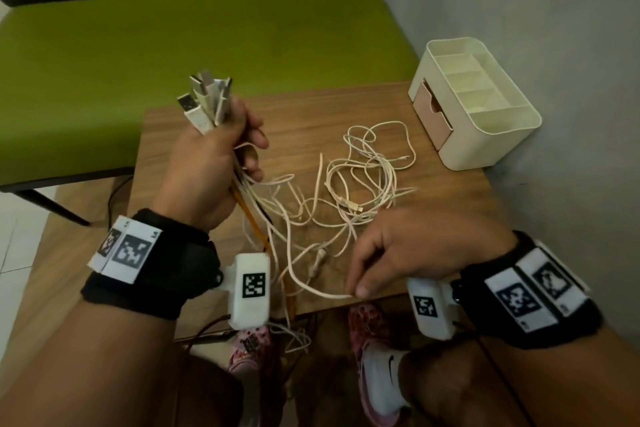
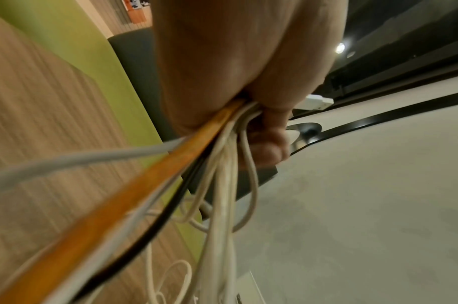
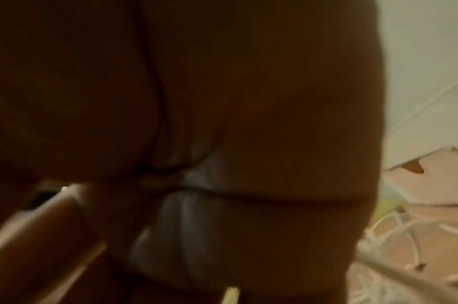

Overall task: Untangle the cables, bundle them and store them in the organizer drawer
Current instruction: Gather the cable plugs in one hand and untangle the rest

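My left hand point(image 1: 221, 146) is raised above the table's left side and grips a bunch of cables point(image 2: 222, 156) just below their USB plugs point(image 1: 207, 97), which stick up out of the fist. White, orange and black cords hang from it. A loose tangle of white cables point(image 1: 367, 177) lies spread over the middle of the wooden table point(image 1: 450, 191). My right hand point(image 1: 356, 288) is low at the table's front edge and pinches one white cable point(image 1: 311, 288) between thumb and forefinger. The cream organizer point(image 1: 498, 135) with a pink drawer point(image 1: 433, 114) stands at the back right corner.
A green padded bench point(image 1: 173, 45) runs behind and left of the table. A grey wall point(image 1: 536, 10) closes off the right side. Below the table edge my feet in pink clogs point(image 1: 367, 326) and some hanging cable ends show. The right wrist view is mostly dark palm.
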`<state>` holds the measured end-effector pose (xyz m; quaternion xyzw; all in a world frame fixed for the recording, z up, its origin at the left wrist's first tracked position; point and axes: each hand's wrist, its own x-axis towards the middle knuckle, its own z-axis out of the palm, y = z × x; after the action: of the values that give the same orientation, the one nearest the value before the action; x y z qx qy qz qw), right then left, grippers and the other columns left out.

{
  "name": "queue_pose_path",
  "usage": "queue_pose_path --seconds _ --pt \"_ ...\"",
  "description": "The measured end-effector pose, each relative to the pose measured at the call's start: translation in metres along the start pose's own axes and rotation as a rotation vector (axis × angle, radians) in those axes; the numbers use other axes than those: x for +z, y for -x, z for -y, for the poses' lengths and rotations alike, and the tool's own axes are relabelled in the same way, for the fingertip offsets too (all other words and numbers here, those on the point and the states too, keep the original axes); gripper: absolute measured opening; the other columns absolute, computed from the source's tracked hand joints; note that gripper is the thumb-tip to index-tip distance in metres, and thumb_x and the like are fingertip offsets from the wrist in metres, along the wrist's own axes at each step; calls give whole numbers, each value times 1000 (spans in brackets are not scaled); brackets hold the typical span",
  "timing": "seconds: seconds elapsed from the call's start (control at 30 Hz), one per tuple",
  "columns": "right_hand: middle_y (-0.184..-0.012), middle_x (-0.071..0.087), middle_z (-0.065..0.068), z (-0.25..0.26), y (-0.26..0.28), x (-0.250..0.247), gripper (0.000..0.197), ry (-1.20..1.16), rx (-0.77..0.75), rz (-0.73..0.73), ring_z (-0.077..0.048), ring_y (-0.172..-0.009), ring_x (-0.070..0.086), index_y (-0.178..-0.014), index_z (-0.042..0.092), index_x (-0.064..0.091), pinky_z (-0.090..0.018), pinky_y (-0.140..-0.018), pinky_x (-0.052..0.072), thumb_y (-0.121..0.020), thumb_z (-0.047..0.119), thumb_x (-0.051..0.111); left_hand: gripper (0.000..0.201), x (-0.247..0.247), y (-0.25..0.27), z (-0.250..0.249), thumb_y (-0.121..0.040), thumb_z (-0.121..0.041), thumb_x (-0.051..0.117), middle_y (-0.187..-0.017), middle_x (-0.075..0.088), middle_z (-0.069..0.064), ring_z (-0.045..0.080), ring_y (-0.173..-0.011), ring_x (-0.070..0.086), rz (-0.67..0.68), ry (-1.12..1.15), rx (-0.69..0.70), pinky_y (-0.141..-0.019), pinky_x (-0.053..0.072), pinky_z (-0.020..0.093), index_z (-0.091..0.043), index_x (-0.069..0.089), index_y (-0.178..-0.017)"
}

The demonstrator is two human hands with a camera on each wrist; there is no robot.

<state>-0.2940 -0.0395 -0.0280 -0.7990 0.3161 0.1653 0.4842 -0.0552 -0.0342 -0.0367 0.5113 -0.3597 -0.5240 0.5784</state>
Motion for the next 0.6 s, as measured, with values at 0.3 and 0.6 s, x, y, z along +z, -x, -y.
queue_pose_path --seconds 0.3,0.6 --pt "-104 69 6 -6 -2 -5 31 -423 -377 -911 -14 -88 67 -108 29 70 -36 -78 59 -80 40 74 26 25 9 25 -100 -15 53 -50 39 -2 12 -42 33 135 -239 -92 -43 37 25 -11 55 -74" --pt "-94 69 -7 1 -23 0 16 -381 -468 -1175 -24 -82 67 -100 6 74 -44 -73 55 -88 16 73 30 39 19 33 -79 -29 77 -53 32 -4 9 -41 27 460 -138 -105 -42 27 20 -18 50 -74"
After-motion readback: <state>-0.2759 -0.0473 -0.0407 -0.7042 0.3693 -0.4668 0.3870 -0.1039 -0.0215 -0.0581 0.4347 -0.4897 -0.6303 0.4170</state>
